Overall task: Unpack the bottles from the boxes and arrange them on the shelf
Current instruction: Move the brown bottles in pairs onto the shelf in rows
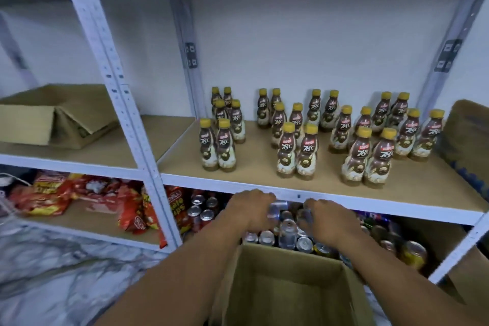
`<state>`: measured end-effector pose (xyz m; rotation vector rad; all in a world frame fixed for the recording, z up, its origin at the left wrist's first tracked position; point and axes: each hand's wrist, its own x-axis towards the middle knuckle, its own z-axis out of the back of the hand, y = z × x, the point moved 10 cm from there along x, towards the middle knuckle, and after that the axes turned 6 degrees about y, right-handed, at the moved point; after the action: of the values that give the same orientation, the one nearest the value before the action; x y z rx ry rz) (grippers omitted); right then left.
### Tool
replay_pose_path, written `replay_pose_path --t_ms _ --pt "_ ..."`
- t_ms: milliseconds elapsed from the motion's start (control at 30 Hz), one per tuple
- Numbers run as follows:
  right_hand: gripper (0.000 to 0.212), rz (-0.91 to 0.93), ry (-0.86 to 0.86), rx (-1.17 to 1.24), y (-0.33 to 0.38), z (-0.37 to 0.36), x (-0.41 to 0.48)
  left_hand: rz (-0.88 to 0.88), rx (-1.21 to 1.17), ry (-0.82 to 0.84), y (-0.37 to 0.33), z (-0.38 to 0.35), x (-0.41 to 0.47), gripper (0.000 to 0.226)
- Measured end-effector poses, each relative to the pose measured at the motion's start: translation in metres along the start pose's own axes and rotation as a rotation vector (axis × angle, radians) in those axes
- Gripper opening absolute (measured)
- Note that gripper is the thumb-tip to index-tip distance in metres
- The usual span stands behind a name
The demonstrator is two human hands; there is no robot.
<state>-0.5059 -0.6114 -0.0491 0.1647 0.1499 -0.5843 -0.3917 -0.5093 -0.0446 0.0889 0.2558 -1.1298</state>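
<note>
Several brown drink bottles [297, 151] with yellow caps stand in paired rows on the wooden middle shelf [264, 169]. An open cardboard box [291, 286] sits below my arms, its inside dark. Both hands reach over its far edge to the lower shelf. My left hand [251, 210] curls its fingers round a silvery-blue can [276, 210]. My right hand [326, 219] curls round another silvery item [304, 216], blurred and partly hidden by the fingers. Neither hand touches the bottles.
Several cans [288, 235] crowd the lower shelf under my hands. Red snack bags [79, 198] fill the lower left shelf. An empty opened carton [53, 116] lies on the left shelf, and another box [468, 137] stands at the right end. White steel uprights [127, 103] divide the bays.
</note>
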Motion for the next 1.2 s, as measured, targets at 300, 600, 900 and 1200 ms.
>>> replay_pose_path --t_ms 300,600,900,1200 --pt "0.055 0.223 -0.196 -0.035 0.159 0.117 0.067 0.146 -0.066 -0.331 0.16 0.11 -0.054 0.066" --pt "0.078 0.282 -0.268 -0.063 0.19 0.152 0.141 0.126 -0.086 -0.442 0.218 0.147 0.002 0.082" --pt "0.092 0.38 -0.292 0.194 0.184 0.104 0.162 0.01 -0.314 -0.441 0.228 0.099 0.03 0.098" --pt "0.091 0.408 -0.31 0.322 0.18 0.099 0.17 -0.036 -0.404 -0.475 0.233 0.098 0.037 0.097"
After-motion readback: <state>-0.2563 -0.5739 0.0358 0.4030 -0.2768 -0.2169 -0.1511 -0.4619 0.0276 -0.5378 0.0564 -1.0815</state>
